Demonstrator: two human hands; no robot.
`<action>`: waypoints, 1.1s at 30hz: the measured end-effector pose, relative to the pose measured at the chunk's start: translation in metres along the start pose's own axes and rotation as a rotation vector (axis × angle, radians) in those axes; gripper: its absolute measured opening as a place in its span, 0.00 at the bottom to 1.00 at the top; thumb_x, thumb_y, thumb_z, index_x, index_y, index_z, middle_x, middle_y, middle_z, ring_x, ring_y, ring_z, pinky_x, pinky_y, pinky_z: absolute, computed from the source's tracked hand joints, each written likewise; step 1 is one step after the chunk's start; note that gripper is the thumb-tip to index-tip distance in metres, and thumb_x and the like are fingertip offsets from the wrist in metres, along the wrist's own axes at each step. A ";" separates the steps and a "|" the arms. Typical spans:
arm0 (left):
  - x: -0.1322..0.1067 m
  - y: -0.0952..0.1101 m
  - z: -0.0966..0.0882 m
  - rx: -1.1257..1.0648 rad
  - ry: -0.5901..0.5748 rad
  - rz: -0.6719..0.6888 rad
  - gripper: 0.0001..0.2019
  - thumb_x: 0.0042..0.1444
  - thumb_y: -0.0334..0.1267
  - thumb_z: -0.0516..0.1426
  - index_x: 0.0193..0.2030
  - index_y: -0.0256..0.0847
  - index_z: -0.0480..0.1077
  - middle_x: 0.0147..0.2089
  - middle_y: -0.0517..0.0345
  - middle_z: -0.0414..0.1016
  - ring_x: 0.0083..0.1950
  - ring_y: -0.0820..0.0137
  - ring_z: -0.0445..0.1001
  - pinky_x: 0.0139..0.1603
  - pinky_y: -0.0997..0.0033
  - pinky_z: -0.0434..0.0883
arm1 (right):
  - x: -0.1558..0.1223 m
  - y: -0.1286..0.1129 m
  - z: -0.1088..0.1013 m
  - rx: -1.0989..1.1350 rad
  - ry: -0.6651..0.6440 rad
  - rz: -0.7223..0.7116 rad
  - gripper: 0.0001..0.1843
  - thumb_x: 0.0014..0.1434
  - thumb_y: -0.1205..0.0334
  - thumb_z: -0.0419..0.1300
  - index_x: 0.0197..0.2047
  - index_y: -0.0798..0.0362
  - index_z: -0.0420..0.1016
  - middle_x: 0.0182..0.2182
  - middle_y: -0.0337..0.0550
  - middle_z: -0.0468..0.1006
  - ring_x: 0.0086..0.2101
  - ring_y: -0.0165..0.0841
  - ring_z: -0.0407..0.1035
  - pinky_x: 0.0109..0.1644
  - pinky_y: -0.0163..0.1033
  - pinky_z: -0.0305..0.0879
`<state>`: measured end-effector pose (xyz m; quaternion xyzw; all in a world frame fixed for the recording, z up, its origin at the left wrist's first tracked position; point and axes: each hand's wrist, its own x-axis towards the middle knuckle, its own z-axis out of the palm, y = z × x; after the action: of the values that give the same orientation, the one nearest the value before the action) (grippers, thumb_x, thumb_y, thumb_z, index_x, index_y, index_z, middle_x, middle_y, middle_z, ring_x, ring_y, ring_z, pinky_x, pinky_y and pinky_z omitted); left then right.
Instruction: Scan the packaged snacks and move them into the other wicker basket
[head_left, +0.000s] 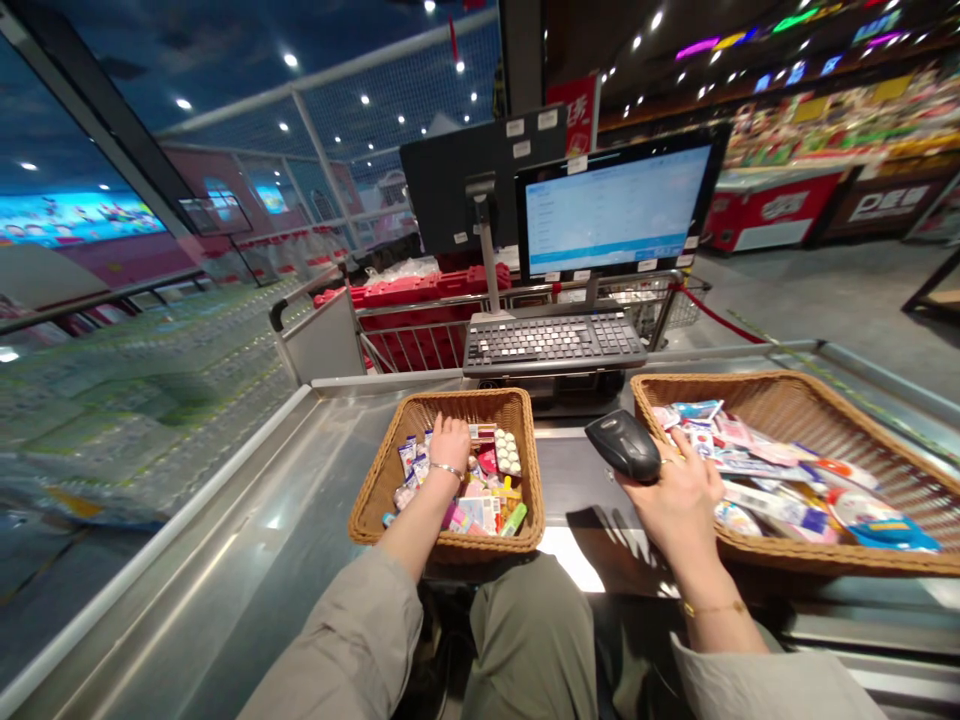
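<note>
The left hand [450, 440] reaches down into a small square wicker basket [373, 500] full of little colourful packets [480, 495]. Its fingers curl downward among them, so the fingertips are hidden and I cannot tell whether they pinch a packet or only rest on the heap. A thin bracelet shows at that wrist.

The right hand [679, 490] is wrapped around a black handheld barcode scanner [622, 445]. The scanner's rounded head juts out to the left of the knuckles, while the handle is covered by the palm. This hand sits at the near left edge of a wide shallow wicker basket [787, 385] holding flat bright sachets [757, 470] whose print is too blurred to read. The basket's right end is stretched by the lens.

Both baskets stand on a brushed steel checkout counter [247, 540], well apart, with the scanner between them. Behind them are a grey keyboard [555, 340] and a lit monitor [615, 210] — its screen text is too washed out to make out. The person's lap and sleeves are cut off at the bottom edge.
</note>
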<state>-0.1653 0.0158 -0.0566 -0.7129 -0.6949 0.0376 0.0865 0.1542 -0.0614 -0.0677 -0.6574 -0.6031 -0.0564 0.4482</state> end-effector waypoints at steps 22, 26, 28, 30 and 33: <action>-0.011 0.017 -0.037 -0.107 0.484 0.151 0.24 0.71 0.28 0.41 0.68 0.36 0.67 0.67 0.44 0.72 0.72 0.60 0.66 0.79 0.51 0.51 | -0.002 -0.007 0.000 -0.015 0.080 -0.128 0.16 0.57 0.52 0.59 0.44 0.50 0.78 0.55 0.50 0.81 0.65 0.51 0.61 0.68 0.66 0.45; -0.009 0.037 -0.042 -0.145 0.537 0.207 0.24 0.72 0.28 0.42 0.69 0.39 0.66 0.68 0.46 0.71 0.73 0.62 0.64 0.80 0.51 0.50 | -0.002 -0.012 -0.004 -0.024 0.068 -0.138 0.15 0.58 0.53 0.59 0.45 0.50 0.78 0.56 0.51 0.80 0.66 0.53 0.59 0.68 0.68 0.44; -0.008 0.046 -0.045 -0.149 0.555 0.229 0.24 0.72 0.29 0.42 0.69 0.39 0.66 0.68 0.47 0.71 0.73 0.63 0.64 0.80 0.52 0.51 | -0.002 -0.013 -0.005 -0.035 0.069 -0.146 0.15 0.58 0.53 0.59 0.44 0.50 0.79 0.57 0.50 0.79 0.67 0.54 0.58 0.68 0.69 0.43; -0.006 0.054 -0.046 -0.146 0.569 0.243 0.24 0.73 0.29 0.42 0.69 0.38 0.66 0.68 0.47 0.72 0.73 0.63 0.64 0.80 0.52 0.51 | -0.002 -0.013 -0.006 -0.046 0.075 -0.155 0.13 0.59 0.53 0.59 0.43 0.50 0.79 0.57 0.49 0.79 0.67 0.54 0.57 0.68 0.69 0.42; -0.005 0.063 -0.046 -0.141 0.580 0.258 0.24 0.72 0.29 0.43 0.69 0.39 0.66 0.68 0.48 0.72 0.73 0.63 0.65 0.80 0.51 0.51 | -0.002 -0.013 -0.007 -0.051 0.076 -0.157 0.11 0.59 0.55 0.59 0.40 0.50 0.79 0.57 0.48 0.79 0.68 0.54 0.57 0.69 0.71 0.40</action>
<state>-0.0957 0.0061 -0.0230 -0.7804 -0.5461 -0.2045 0.2257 0.1457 -0.0696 -0.0577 -0.6168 -0.6337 -0.1316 0.4479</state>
